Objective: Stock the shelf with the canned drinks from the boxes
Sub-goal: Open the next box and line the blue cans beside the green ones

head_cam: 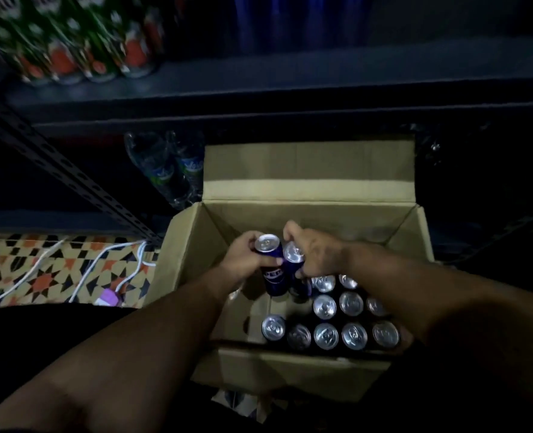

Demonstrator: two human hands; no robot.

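Note:
An open cardboard box stands on the floor below me with several blue cans upright inside, silver tops showing. My left hand grips one blue can lifted above the others. Right beside it, my right hand grips a second blue can, mostly hidden under my fingers. The dark shelf runs across the top of the view above the box.
Green and red cans stand on the shelf at the left, blue ones behind the middle. Water bottles lie under the shelf left of the box. A slotted metal upright slants down; white cables cross the patterned floor.

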